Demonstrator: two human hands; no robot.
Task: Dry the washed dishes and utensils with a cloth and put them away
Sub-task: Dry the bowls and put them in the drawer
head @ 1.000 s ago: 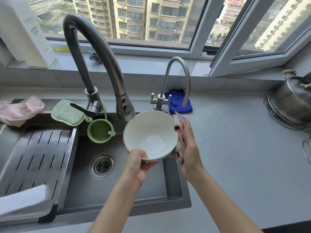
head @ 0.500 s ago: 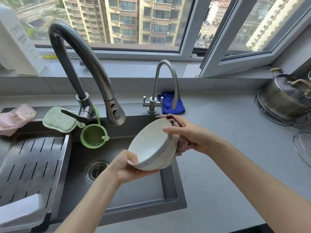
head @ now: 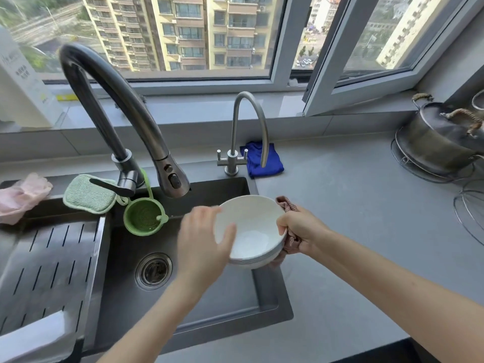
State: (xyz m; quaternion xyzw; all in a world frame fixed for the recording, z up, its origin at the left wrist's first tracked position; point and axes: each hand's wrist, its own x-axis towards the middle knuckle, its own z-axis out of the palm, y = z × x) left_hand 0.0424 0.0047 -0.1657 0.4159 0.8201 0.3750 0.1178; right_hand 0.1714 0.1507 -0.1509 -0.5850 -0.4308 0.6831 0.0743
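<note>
A white bowl (head: 252, 233) is held opening-up over the right end of the dark sink (head: 225, 305), level with the counter edge. My left hand (head: 200, 239) grips its left rim, thumb lying inside the bowl. My right hand (head: 301, 229) holds a pinkish-brown cloth (head: 288, 205) bunched against the bowl's right outer wall, thumb hooked over the rim. The cloth wraps under the bowl's right side and most of it is hidden by my hand.
A tall dark faucet (head: 125, 108) arches over the sink, a slim steel tap (head: 251, 121) behind the bowl. Blue cloth (head: 264, 159), green strainer (head: 144, 217), green sponge (head: 87, 193), pink cloth (head: 22, 196), slotted drain tray (head: 47, 271). A lidded pot (head: 440, 140) sits far right on the grey counter (head: 353, 231).
The bowl has turned from tilted on its side to opening-up. My left hand shifted from beneath it to the left rim; my right hand with the cloth slid round to the right rim.
</note>
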